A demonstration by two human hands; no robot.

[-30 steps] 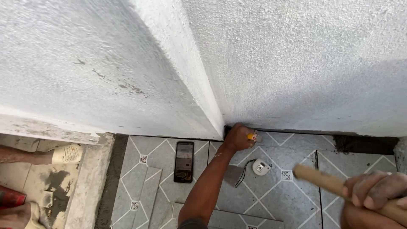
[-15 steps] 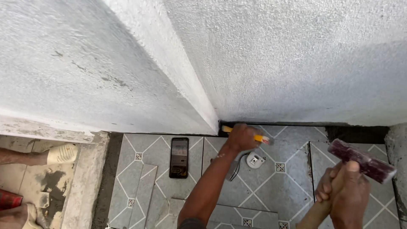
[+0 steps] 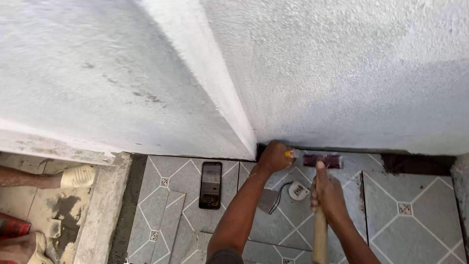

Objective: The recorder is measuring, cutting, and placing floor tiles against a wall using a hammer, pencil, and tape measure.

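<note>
Left hand (image 3: pixel 275 156) closed round yellow-handled chisel (image 3: pixel 289 153), tip at wall base beside corner. Right hand (image 3: pixel 328 194) grips wooden-handled mallet (image 3: pixel 322 161), head just beside chisel end. Advice: short square blows, chisel low along tile edge, knuckles clear.

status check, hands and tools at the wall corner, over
Left hand shut on yellow-handled chisel at wall base. Right hand shut on hammer, head at the chisel end. Phone and tape measure on tiles nearby.

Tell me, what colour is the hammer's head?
Dark red, on the hammer in the right hand; head view.
</note>
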